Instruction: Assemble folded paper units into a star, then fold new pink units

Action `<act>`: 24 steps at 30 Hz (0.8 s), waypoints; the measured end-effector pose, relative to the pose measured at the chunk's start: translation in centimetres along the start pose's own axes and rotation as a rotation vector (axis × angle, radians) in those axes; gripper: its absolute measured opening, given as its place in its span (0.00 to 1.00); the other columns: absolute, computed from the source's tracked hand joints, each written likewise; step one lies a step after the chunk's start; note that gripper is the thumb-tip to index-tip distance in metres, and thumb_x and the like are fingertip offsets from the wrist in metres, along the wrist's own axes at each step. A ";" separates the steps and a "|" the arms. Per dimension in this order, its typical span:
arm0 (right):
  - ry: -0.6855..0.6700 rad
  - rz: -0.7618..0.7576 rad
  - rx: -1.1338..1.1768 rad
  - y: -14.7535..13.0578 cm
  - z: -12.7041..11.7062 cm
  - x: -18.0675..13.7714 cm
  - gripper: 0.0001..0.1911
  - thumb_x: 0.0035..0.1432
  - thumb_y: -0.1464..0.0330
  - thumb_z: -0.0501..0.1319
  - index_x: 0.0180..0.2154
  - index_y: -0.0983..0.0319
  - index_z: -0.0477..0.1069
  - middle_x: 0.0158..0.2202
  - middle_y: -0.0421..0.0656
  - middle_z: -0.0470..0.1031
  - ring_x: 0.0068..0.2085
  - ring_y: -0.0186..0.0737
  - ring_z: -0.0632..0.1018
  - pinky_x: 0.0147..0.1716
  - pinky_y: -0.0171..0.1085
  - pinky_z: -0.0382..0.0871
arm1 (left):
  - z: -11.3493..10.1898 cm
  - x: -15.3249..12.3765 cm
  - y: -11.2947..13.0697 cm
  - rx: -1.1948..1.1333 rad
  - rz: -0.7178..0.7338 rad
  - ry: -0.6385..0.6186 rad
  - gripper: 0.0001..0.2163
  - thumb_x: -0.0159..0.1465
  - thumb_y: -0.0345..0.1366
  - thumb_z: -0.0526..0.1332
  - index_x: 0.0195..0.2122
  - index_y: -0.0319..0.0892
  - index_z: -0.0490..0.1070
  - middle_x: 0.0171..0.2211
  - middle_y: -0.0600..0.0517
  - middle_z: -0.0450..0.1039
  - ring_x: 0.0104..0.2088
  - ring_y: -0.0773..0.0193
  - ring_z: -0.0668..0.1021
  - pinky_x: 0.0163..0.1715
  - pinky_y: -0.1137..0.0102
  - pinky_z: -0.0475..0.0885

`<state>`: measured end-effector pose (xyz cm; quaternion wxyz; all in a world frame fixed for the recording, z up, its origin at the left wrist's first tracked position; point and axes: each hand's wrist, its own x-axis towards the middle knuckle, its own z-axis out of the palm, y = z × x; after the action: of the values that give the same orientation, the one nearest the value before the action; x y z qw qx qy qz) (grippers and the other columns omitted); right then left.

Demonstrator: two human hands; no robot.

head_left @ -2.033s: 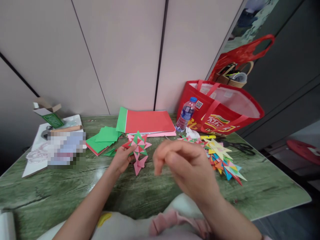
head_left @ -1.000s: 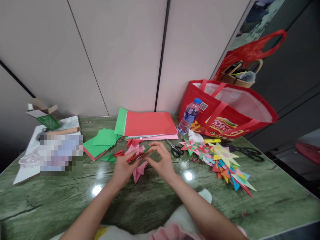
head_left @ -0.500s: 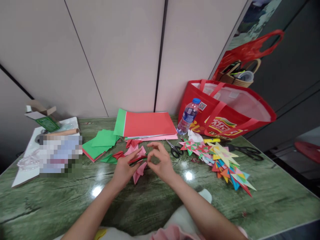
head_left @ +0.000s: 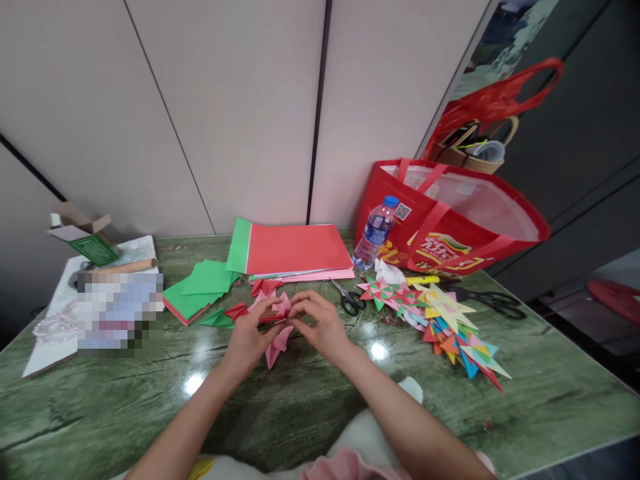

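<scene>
Both hands meet over the near middle of the table (head_left: 165, 413), at a small folded red paper (head_left: 271, 321) held just above pink folded pieces (head_left: 277, 345).

Left hand (head_left: 247, 339): thumb and forefinger nearly closed, paper's flat edge pinched between them. Right hand (head_left: 321, 329): thumb and fingertips drawn together at the paper's right end; whether that grip is firm or only a touch, cannot tell at this size.

Step in hand, judged: fine fingertip work on the folded paper. Keep the left pinch steady, close to the fold, so the layers do not slip; let the right fingertips do the working, with light, even pressure along the edge. Hard squeezing would probably bruise the points. Best kept a little raised, since the pink pieces below could be crushed or nudged.

Nearby: red folded piece (head_left: 236, 311) and green folded piece (head_left: 218, 319) left of the hands; small scissors (head_left: 351, 304) to the right, near enough that the right wrist should avoid swinging wide towards them
</scene>
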<state>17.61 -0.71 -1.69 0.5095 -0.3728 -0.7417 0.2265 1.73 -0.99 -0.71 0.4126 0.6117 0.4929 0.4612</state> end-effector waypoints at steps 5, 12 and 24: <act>0.012 -0.019 0.038 0.4 0.0 -0.2 0.01 0.53 0.71 0.60 0.30 0.60 0.70 0.31 0.43 0.73 0.34 0.37 0.74 0.33 0.35 0.69 | -0.3 0.1 -0.6 0.080 0.199 0.044 0.15 0.47 0.30 0.67 0.36 0.45 0.69 0.33 0.53 0.73 0.33 0.63 0.77 0.36 0.70 0.72; 0.034 -0.022 0.033 0.6 0.2 -0.3 0.02 0.53 0.73 0.60 0.30 0.61 0.70 0.31 0.43 0.73 0.35 0.37 0.74 0.32 0.34 0.69 | -1.0 0.5 -1.4 0.419 0.573 -0.135 0.08 0.59 0.30 0.57 0.40 0.43 0.67 0.36 0.50 0.69 0.38 0.64 0.73 0.37 0.70 0.70; -0.258 -0.022 -0.057 1.2 -0.8 0.0 0.06 0.56 0.76 0.54 0.33 0.61 0.67 0.36 0.44 0.70 0.39 0.37 0.72 0.40 0.36 0.66 | -1.0 0.5 -1.2 0.548 0.456 -0.272 0.07 0.60 0.26 0.53 0.37 0.43 0.65 0.36 0.51 0.67 0.36 0.65 0.72 0.35 0.72 0.68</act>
<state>18.74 0.00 -2.26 0.4016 -0.3464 -0.8113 0.2459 0.51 -0.18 -1.56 0.1820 0.8489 0.3900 0.3069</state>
